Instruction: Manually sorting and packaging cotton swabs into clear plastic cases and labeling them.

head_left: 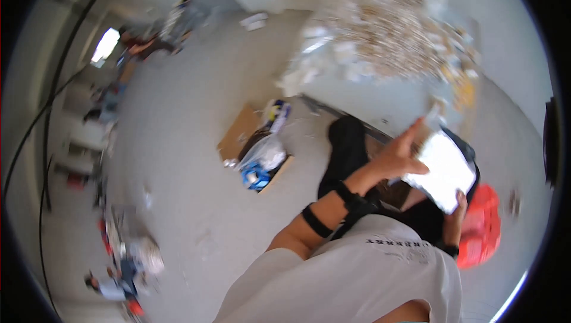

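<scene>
Over my lap is a bright white, flat, roughly four-sided thing (445, 171), overexposed so its kind cannot be told. My left hand (399, 157) is at its left edge, thumb across the near face and a finger stretched up toward the table. My right hand (457, 209) grips its lower right edge, fingers partly hidden. Just beyond, a table (392, 94) bears a big heap of thin, pale brown and whitish pieces (386, 31), blurred, with clear plastic around them.
A red plastic bag (480, 228) sits to my right. On the floor at left stands an open cardboard box (238, 132) with plastic bags and a blue package (256, 175). White items (254, 21) lie farther off. People (113, 284) and goods line the far left wall.
</scene>
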Demonstrator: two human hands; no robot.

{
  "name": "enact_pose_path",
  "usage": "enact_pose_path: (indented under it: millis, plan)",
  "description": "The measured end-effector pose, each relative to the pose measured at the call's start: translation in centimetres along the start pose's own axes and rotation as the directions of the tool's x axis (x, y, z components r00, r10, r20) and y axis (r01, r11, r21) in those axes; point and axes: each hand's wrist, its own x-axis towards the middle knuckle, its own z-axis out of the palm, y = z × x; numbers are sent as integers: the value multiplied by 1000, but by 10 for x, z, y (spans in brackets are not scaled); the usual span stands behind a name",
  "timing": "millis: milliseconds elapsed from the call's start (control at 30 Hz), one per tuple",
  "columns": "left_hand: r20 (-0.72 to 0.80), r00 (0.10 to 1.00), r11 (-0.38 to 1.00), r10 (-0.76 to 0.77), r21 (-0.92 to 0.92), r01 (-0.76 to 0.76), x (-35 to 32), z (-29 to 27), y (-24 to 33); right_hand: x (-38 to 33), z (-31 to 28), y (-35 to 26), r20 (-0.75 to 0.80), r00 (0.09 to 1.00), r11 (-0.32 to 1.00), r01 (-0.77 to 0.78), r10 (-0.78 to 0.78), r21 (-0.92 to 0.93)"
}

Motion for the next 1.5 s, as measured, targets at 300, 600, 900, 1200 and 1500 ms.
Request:
enact_pose_path:
  millis: [300, 600, 900, 1200, 1500]
  plan:
    - [272, 942, 885, -196, -365, 290, 41, 62, -22, -70, 98, -46, -128, 975, 983, 182, -184, -26]
    - [395, 909, 945, -133, -225, 236, 61, 150, 10, -109, 18, -30, -292, 916, 873, 366, -276, 323]
    - [437, 848, 951, -300, 74, 299, 83, 134, -15, -147, -79, 18, -797, 596, 645, 648, -99, 405]
    - [399, 806, 898, -437, 136, 419, 78, 124, -39, -61, -107, 18, -860, 502, 431, 760, 87, 487]
    - [369, 790, 871, -490, 165, 463, 72, 109, -57, 4, -169, 6, -940, 319, 398, 883, -120, 249]
